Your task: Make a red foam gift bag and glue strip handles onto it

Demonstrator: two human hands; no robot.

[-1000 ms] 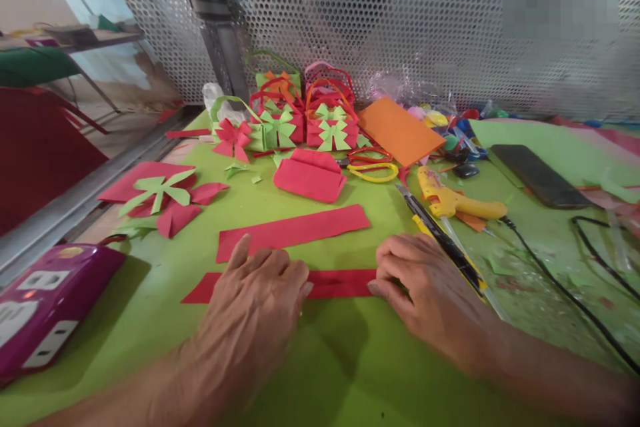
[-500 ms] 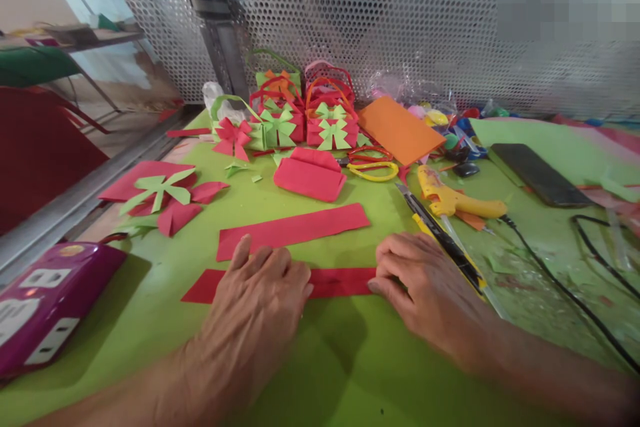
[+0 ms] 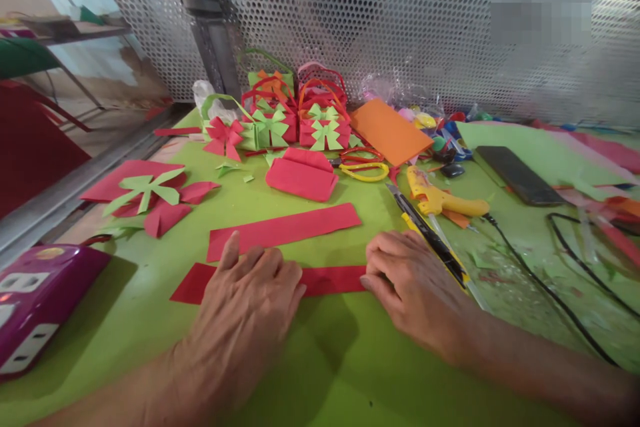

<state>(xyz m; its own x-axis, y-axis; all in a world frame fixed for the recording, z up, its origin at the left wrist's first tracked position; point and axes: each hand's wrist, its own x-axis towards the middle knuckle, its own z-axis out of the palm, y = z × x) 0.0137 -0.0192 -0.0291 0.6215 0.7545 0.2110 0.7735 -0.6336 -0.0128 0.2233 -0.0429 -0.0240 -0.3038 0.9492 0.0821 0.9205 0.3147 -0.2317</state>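
Narrow red paper strip (image 3: 330,279) flat on the green bench (image 3: 320,373), pinned under both hands. Left hand (image 3: 245,307) pressed palm-down on its left half, fingers spread and flat, gripping nothing; free end poking out at 9 o'clock. Right hand (image 3: 410,287) at 3 o'clock, fingertips flat on the strip's right end, clasping nothing. Wider red strip (image 3: 283,230) just beyond at 12 o'clock. Utility knife (image 3: 430,243) just beside the right hand.

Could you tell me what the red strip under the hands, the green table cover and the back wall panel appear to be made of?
Red strip: probably thin paper or craft foam, matt; it lies flat with cleanly cut edges, pressed down by the left hand and right hand.
Green table cover: a smooth matt sheet, material unclear.
Back wall panel: likely perforated metal, grey, with a regular grid of holes.
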